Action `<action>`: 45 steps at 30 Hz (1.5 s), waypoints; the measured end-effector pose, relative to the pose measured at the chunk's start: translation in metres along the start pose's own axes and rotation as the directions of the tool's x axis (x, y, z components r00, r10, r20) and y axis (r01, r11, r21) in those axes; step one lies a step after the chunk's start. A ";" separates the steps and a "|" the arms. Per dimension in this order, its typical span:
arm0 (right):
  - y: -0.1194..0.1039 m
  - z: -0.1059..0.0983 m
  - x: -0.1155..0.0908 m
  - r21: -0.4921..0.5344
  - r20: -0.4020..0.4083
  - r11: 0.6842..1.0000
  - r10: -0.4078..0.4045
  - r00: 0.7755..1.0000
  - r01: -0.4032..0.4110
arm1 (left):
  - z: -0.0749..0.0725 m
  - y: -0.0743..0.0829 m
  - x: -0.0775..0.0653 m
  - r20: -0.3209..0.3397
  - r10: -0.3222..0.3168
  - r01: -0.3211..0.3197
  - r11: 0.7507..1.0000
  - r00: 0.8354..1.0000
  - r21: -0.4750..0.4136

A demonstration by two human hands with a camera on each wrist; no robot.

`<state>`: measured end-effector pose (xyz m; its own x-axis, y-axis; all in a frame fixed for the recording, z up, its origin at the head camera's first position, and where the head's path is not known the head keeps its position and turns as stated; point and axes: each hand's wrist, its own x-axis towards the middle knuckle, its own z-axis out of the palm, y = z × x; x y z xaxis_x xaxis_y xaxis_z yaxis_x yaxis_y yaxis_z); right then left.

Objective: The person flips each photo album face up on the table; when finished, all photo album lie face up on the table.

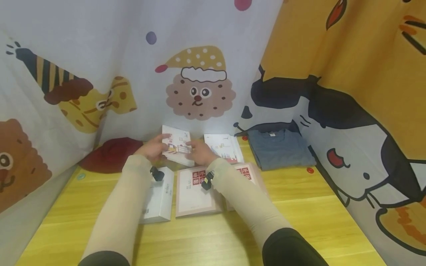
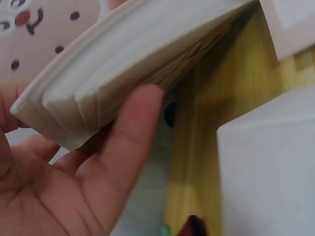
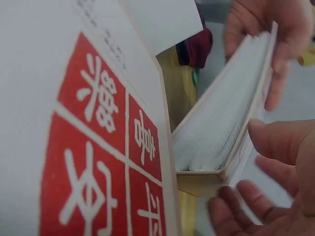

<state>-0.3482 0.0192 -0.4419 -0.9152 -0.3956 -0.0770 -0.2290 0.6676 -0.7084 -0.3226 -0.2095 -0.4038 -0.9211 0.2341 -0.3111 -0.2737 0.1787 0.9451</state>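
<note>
A white book (image 1: 178,142) with small coloured drawings on its cover is held up, tilted, over the back of the table. My left hand (image 1: 152,147) grips its left side. In the left wrist view, the left thumb (image 2: 140,113) lies along one cover and the other fingers are behind the book (image 2: 88,103). My right hand (image 1: 201,152) is at the book's right side. The right wrist view shows the right thumb (image 3: 268,137) by the cover and the fingers spread loosely near the spine. Page edges (image 3: 229,108) fan slightly apart.
A white box-like block (image 1: 163,203) lies in front on the left. Beside it are two pink-edged books (image 1: 196,201) with red character squares, partly under my right arm. Behind them lies another white book (image 1: 217,144). A folded grey-blue shirt (image 1: 281,149) and dark red cloth (image 1: 113,155) flank them.
</note>
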 end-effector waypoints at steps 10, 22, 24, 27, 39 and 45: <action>-0.013 -0.005 -0.006 0.119 0.035 0.986 -0.121 0.992 0.116 | 0.001 0.010 0.003 -0.041 0.073 -0.063 0.977 0.997 0.204; -0.014 -0.007 -0.006 0.475 0.082 0.879 -0.094 0.992 0.044 | 0.009 0.011 0.004 -0.078 0.187 -0.166 0.960 0.979 0.224; -0.014 -0.007 -0.007 0.498 0.080 0.866 -0.099 0.992 0.046 | 0.012 0.010 0.005 -0.069 0.207 -0.188 0.957 0.976 0.219; -0.015 -0.007 -0.009 0.533 0.070 0.845 -0.103 0.992 0.050 | 0.014 0.008 0.007 -0.038 0.228 -0.215 0.951 0.973 0.223; -0.010 -0.006 -0.010 0.460 0.057 0.888 -0.021 0.998 -0.007 | 0.009 -0.006 0.014 0.061 0.138 -0.150 0.937 0.989 0.317; -0.006 -0.004 -0.009 0.352 0.045 0.936 0.009 0.999 -0.025 | -0.003 -0.013 0.012 0.099 0.088 -0.121 0.910 0.991 0.398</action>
<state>-0.3402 0.0213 -0.4338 -0.9016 -0.4171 -0.1149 -0.0749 0.4122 -0.9080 -0.3311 -0.2121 -0.4196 -0.9095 0.3428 -0.2351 -0.0277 0.5144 0.8571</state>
